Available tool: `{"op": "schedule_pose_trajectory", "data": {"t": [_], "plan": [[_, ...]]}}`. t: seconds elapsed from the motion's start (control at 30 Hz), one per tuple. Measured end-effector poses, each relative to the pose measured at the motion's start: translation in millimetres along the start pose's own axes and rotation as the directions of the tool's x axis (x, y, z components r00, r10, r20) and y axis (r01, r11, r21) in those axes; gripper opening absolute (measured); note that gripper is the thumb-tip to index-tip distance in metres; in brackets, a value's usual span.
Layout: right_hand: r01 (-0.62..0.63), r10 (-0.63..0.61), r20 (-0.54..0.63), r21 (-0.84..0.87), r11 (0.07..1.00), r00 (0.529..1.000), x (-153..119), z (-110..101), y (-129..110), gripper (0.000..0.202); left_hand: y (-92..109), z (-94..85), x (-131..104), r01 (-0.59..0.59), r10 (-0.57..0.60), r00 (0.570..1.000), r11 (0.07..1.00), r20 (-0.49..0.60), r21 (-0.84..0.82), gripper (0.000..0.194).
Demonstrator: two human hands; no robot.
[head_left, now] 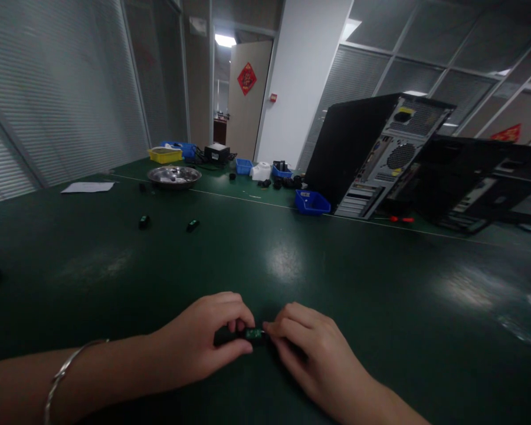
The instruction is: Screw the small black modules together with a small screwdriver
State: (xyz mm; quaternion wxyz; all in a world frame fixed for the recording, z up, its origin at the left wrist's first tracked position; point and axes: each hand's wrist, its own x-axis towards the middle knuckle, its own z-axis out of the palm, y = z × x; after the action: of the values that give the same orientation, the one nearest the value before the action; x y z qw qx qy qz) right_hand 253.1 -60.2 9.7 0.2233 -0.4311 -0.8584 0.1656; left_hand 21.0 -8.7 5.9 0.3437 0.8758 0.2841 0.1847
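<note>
Near the left edge of the green desk (283, 260), a sheet of white paper (87, 187) is lying flat; to its right and nearer the hands, a first small black piece (144, 222) is resting, while a steel bowl (174, 185) is standing beyond it, toward the far left corner; a second small black piece (193, 225) is lying a little farther right; on the near side, well apart from these, the left hand (216, 333) is reaching in, its thumb and fingers clamping the slim dark piece with a green board (253, 334); this piece is lying between the two hands, its long axis running left to right, its right end pointing at the right hand (316, 348); the left hand is sitting nearer, overlapping it, while the right fingertips are resting close together at that end, where a thin bright tip is showing; whether they are pinching it I cannot tell; toward the far edge, right of centre, a blue bin (313, 206) is standing beside a tilted-looking computer tower (351, 147).
</note>
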Motion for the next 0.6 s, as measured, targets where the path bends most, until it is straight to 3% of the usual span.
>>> {"op": "schedule_pose_trajectory", "data": {"t": [0.6], "plan": [[-0.031,0.034,-0.039,0.087,0.996,0.999,-1.1,-0.6,0.6,0.022,-3.5,2.0,-1.4,-0.041,0.041,0.999,0.999,-0.011,-0.016,0.016]]}}
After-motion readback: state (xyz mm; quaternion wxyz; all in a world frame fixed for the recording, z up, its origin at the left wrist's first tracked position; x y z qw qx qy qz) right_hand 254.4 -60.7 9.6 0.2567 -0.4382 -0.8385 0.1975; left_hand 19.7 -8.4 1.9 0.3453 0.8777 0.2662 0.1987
